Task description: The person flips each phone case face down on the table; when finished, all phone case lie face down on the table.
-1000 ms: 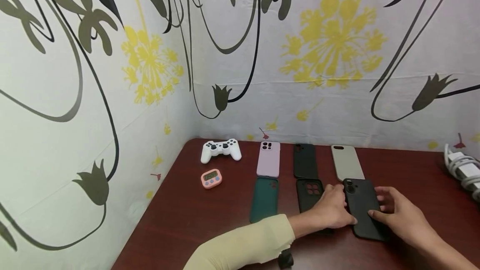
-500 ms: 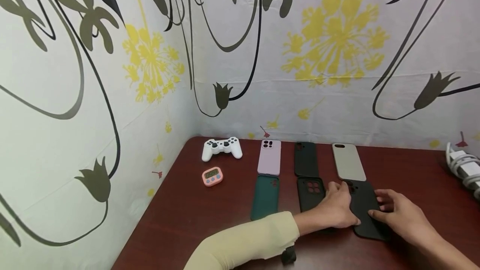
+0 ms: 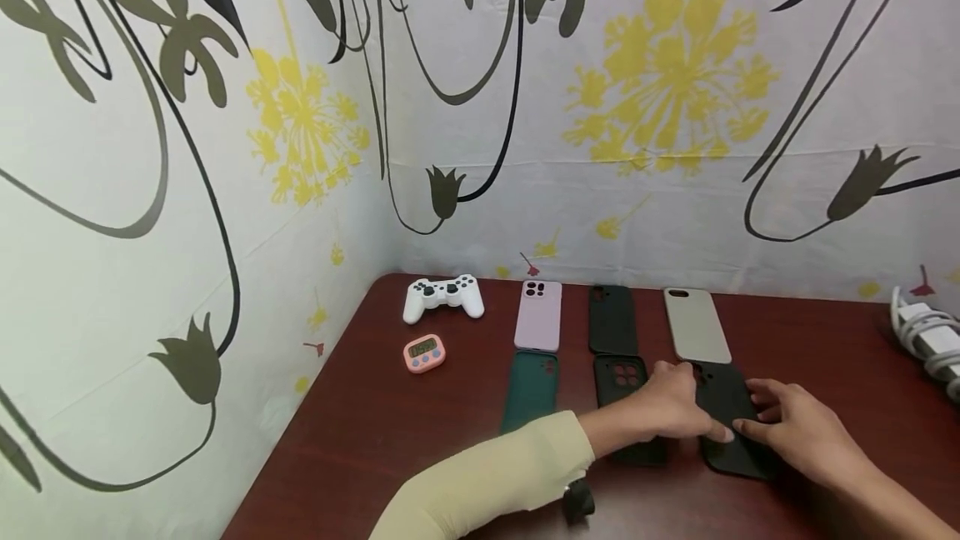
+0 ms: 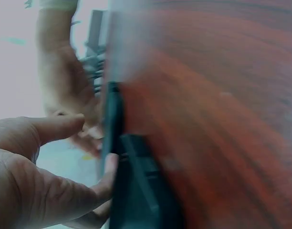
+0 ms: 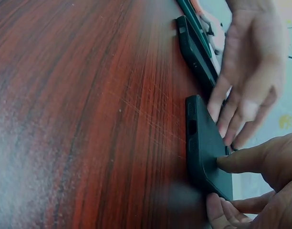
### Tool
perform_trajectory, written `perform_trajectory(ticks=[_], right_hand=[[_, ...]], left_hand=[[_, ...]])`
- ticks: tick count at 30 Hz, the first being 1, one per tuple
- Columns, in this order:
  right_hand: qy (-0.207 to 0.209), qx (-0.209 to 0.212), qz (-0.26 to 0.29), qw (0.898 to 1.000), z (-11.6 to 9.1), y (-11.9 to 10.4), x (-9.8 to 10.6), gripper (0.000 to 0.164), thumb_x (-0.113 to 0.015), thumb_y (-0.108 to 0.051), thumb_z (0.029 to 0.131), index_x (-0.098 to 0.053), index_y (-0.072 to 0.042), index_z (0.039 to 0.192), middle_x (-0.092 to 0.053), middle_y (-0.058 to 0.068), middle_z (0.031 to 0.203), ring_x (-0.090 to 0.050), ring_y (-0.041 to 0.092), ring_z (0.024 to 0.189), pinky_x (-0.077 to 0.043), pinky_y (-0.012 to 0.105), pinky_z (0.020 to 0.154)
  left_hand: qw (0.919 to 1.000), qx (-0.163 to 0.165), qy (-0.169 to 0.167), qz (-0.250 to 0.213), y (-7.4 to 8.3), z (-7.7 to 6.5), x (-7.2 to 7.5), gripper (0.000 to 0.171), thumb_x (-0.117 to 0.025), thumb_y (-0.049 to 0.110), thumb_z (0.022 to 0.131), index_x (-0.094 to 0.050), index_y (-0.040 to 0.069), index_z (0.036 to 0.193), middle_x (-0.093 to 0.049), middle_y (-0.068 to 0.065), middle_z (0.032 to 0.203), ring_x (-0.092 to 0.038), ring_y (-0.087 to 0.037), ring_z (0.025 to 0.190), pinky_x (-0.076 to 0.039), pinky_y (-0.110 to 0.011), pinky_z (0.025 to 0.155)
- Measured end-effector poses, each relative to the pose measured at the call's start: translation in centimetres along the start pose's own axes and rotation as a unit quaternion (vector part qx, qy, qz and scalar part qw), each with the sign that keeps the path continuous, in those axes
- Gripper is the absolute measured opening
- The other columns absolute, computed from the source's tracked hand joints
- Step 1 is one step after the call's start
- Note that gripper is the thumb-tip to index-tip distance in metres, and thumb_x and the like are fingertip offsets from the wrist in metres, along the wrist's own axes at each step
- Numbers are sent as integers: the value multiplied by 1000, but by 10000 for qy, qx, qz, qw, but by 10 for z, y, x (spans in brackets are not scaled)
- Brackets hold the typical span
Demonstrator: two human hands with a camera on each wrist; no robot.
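A black phone case (image 3: pixel 727 458) lies face down at the near right end of two rows of cases. My right hand (image 3: pixel 810 433) pinches its right edge; in the right wrist view the thumb presses on the case's back (image 5: pixel 208 143) and the fingers are at its side. From the left, my left hand (image 3: pixel 667 405) reaches over another black case (image 3: pixel 621 390) with a square camera cutout. Its thumb stretches above the first case, and in the left wrist view its fingers (image 4: pixel 110 167) touch the case's edge without curling round it.
Behind lie a grey case (image 3: pixel 696 323), a dark case (image 3: pixel 612 319) and a lilac case (image 3: pixel 538 315). A green case (image 3: pixel 531 390) is partly covered by the left sleeve. Farther left are a white game controller (image 3: pixel 444 298) and a pink timer (image 3: pixel 424 353). A corded white power strip (image 3: pixel 930 332) sits right.
The black case between my hands has come down flat onto the table. My left thumb has moved right, over the case. The right hand keeps its place on the right edge.
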State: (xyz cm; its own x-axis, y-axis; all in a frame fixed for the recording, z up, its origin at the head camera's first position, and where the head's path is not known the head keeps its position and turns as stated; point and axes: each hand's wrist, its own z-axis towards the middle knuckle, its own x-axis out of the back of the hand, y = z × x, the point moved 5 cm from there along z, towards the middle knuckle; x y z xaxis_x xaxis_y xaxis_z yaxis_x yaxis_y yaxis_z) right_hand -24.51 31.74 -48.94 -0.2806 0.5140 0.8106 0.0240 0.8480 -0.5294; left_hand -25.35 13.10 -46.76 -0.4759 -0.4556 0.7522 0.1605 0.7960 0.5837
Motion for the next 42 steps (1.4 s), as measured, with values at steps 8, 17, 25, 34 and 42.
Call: perform_trajectory(ticks=[8,17,25,34,42], right_hand=[[1132,297,17,9931,-11,-11,10,77,-83,-32,92,-48,11,146,-60,35,125,-69,42,102,-59,49,75],[838,334,1156,9892,-17,-46,-1,72,-75,-34,100,-43,3,153,-57,30,141,-62,7,104,-59,26,76],[246,326,1954,9799,-16,-71,-25,72,-74,-30,101,-41,2,157,-55,29,149,-69,20,118,-61,24,82],[-543,29,2173,9746,-7,-94,-46,84,-69,-40,103,-29,3,163,-41,33,160,-53,47,140,-60,48,99],[-746,-219,2281,9705,-4,-104,-53,94,-67,-43,104,-17,8,164,-32,38,162,-42,54,146,-59,52,102]], left_hand=[[9643,-150,-94,-2642,-19,-18,35,73,-83,30,93,-47,25,157,-59,4,150,-62,-10,130,-59,-32,97],[8768,-526,308,-4770,-62,-44,46,58,-78,13,96,-54,22,148,-62,-6,145,-65,-17,130,-57,-40,109],[8546,-444,285,-5166,-94,-64,52,66,-75,7,96,-45,6,155,-55,-19,151,-68,-21,125,-60,-41,106],[8628,243,25,-5050,-112,-79,51,69,-74,15,99,-40,2,158,-48,-20,157,-65,-29,130,-63,-48,100],[8664,361,-430,-4962,-111,-83,49,76,-70,23,103,-31,2,164,-40,-20,167,-52,-34,148,-64,-52,95]])
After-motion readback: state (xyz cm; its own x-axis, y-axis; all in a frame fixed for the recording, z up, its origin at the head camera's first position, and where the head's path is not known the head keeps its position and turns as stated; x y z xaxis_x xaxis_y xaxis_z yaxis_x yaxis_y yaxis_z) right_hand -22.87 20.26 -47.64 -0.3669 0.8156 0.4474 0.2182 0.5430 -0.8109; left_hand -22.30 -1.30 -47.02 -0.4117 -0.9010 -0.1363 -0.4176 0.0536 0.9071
